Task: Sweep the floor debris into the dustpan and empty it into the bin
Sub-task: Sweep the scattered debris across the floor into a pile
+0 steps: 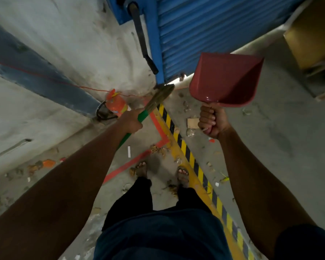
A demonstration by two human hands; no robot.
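My left hand (132, 121) grips the green handle of a broom (159, 97); its brown bristle head points forward, near the foot of the blue shutter. My right hand (211, 120) holds the handle of a red dustpan (226, 79), raised in the air with its scoop facing up and away; the pan looks empty. Debris (192, 123) lies scattered over the concrete floor: a cardboard scrap, wrappers, dry leaves and paper bits, around my sandalled feet and along the striped line. No bin is in view.
A blue roller shutter (204, 30) closes off the front. A red fire extinguisher (115, 106) stands against the wall at the left. Yellow-black hazard tape (186, 147) and red tape run across the floor. Cardboard boxes (311, 34) sit at the upper right.
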